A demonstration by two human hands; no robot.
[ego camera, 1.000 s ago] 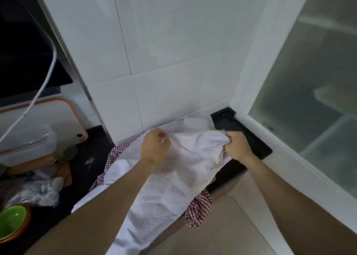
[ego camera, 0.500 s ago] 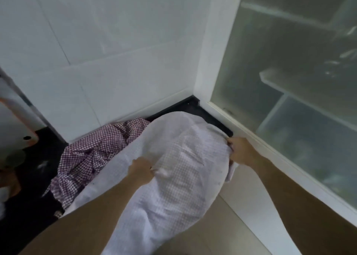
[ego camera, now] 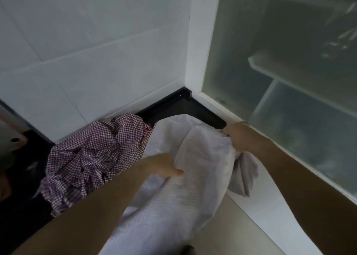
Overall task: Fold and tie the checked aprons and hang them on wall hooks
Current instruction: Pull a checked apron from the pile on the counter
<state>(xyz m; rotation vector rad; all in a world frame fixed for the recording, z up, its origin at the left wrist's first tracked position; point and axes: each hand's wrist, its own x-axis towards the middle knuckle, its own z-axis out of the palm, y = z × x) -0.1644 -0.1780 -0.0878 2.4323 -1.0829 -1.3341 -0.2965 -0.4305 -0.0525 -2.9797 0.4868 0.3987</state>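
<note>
A pale checked apron (ego camera: 193,177), thin and soft, is stretched between two bare hands above the corner of a black countertop (ego camera: 170,108). Its weave shows a faint fine grid, washed nearly white with a lilac cast, and the cloth bulges into a rounded, loosely folded mass that drapes down past the counter edge toward the beige floor (ego camera: 231,235).

The left hand (ego camera: 164,166) grips a fold near the middle of the cloth: the thumb lies on top, pointing right, with the fingers tucked beneath the fabric and out of sight. The right hand (ego camera: 237,137) is curled tight round a gathered bunch at the apron's right edge; below that grip a crumpled tail of cloth hangs free.

Left of the left hand, partly under its forearm, lies a second apron (ego camera: 92,154) in a dark maroon-and-white gingham, its checks small and sharp, heaped in deep rumpled folds on the countertop against the foot of the wall. The pale apron overlaps its right edge.

Beyond both hands rises a wall of large glossy white tiles (ego camera: 96,52) with thin grout lines. Just right of the right hand stands a white-framed frosted glass panel (ego camera: 289,100), smooth and milky, with blurred shelf shapes behind it.
</note>
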